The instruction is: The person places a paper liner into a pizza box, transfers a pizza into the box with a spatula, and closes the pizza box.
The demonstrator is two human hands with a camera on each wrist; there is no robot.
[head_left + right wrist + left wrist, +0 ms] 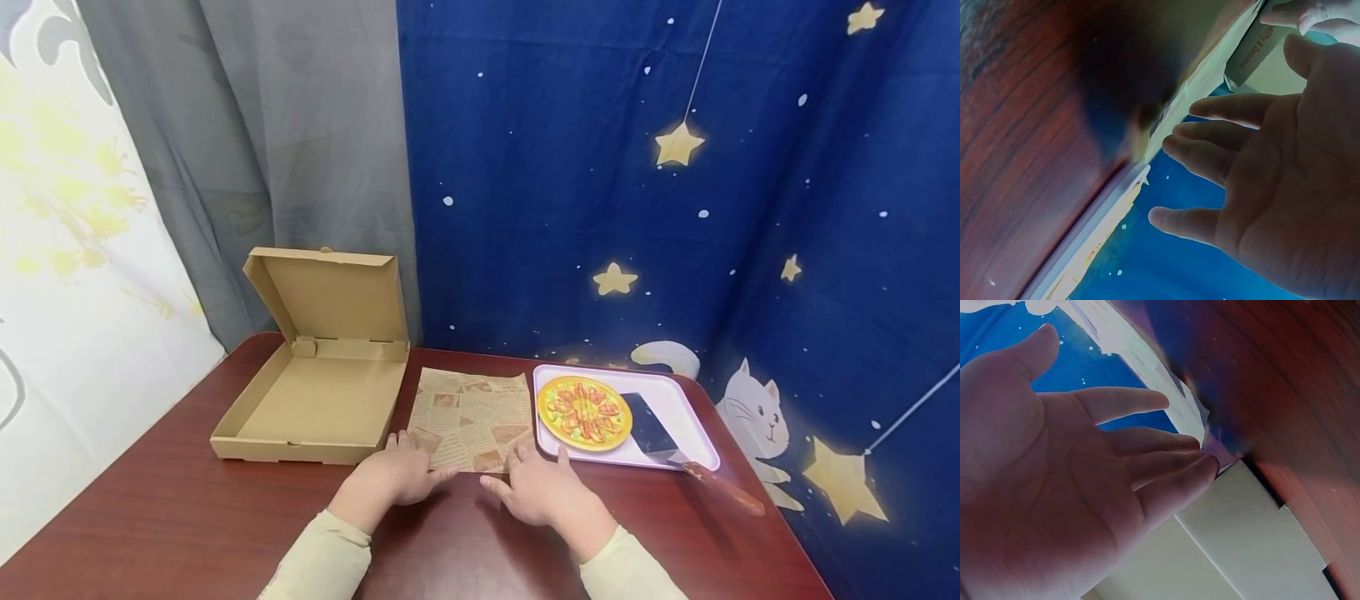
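A sheet of brown printed wrapping paper (pixel 472 417) lies flat on the table between the two hands. The left hand (pixel 401 473) rests at its near left corner, beside the front of the pizza box; in the left wrist view its fingers (pixel 1147 437) reach out straight, with nothing in the palm. At the near right corner is the right hand (pixel 536 490), whose extended fingers (pixel 1210 150) touch or nearly touch the paper. The cardboard pizza box (pixel 315 408) stands with its lid raised and shows a bare inside.
On the right a pale tray (pixel 675 400) holds a toy pizza (pixel 585 413) on a yellow base. A pizza server with a brown handle (pixel 723 490) lies across the tray, its handle over the near edge. Blue and grey curtains (pixel 517 208) hang behind the dark red table (pixel 187 508).
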